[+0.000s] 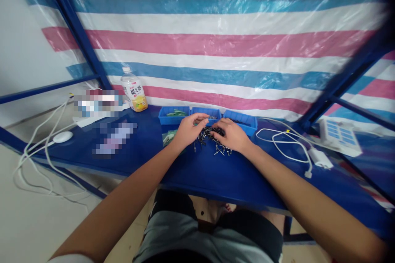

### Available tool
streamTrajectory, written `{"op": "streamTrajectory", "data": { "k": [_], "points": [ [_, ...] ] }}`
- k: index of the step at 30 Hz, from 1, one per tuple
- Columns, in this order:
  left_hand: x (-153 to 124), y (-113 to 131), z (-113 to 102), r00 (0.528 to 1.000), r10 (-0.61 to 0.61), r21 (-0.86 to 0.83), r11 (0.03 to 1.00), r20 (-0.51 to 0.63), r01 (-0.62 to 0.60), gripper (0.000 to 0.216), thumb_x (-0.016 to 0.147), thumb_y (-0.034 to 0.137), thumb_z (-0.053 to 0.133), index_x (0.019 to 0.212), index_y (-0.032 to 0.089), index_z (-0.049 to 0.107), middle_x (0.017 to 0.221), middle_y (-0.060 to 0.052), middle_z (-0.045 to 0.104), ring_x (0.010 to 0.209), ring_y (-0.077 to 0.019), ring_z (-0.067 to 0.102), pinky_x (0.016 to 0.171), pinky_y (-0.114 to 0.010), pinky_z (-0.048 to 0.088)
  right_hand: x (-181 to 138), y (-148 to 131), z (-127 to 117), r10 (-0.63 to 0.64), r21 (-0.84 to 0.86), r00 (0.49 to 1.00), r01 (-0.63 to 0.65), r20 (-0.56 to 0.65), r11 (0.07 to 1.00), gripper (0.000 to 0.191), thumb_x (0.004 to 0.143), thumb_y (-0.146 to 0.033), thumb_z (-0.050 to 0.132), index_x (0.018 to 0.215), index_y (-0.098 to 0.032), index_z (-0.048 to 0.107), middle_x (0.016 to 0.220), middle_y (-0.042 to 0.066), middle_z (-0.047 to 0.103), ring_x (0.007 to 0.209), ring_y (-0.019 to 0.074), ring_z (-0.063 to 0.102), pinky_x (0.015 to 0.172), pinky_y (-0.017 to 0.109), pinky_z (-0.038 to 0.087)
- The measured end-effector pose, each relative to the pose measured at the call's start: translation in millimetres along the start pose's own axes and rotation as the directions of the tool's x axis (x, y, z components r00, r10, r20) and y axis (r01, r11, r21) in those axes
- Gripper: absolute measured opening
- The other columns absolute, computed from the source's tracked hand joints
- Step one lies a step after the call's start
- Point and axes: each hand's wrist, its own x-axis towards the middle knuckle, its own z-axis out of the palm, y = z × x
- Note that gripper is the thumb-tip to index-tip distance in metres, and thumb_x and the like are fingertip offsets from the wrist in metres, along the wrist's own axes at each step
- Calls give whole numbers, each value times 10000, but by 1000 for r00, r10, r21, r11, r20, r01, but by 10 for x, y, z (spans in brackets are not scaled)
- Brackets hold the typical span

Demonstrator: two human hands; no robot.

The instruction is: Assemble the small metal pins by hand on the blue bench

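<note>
A heap of small dark metal pins or screws (212, 141) lies on the blue table (197, 172) in front of me. My left hand (189, 128) rests at the heap's left side, fingers curled and pinched on something too small to make out. My right hand (232, 133) lies over the heap's right side, fingers bent down into the parts. Three blue plastic bins stand just behind the hands: the left bin (173, 115) holds green pieces, the middle bin (206, 113) and the right bin (240, 119) sit close to my fingertips.
A drink bottle (133, 89) stands at the back left beside blurred items. White cables (286, 144) and a charger lie right of the hands, a white power strip (338, 135) further right. More white cords hang off the left edge. A striped tarp hangs behind.
</note>
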Motion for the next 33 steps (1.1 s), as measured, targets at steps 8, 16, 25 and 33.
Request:
{"op": "streamTrajectory", "data": {
  "k": [8,16,25,33],
  "points": [
    [-1,0,1,1000,3,41,999,-9,-3,305,963,392,667,1185,203,755,1107,-90,794,1037,-243,744,871,-346,591,-38,46,16,-47,-71,990,57,135,996,178,935,-205,680,1088,-202,772,1024,92,767,979,269,684,930,422,530],
    [3,-5,-3,1000,20,49,999,-14,-19,295,974,385,654,1182,201,752,1097,-85,797,1023,-229,744,848,-337,595,-46,101,38,-31,-24,999,32,31,999,183,871,-110,685,980,-232,769,1002,49,803,960,264,693,907,421,555],
    [-91,121,40,975,204,339,914,92,-224,250,1006,291,587,1183,208,743,1126,-81,777,954,-202,740,819,-324,590,-22,20,4,245,186,961,-219,-129,958,142,838,-168,664,935,-225,750,912,21,786,808,208,723,772,347,556],
    [-109,138,43,965,223,402,878,139,-261,288,1021,298,559,1239,219,728,1115,-73,786,922,-198,744,854,-327,590,-6,8,-31,319,394,929,-226,-186,891,105,849,-276,678,914,-210,727,889,38,749,782,192,687,717,322,533]
  ]
}}
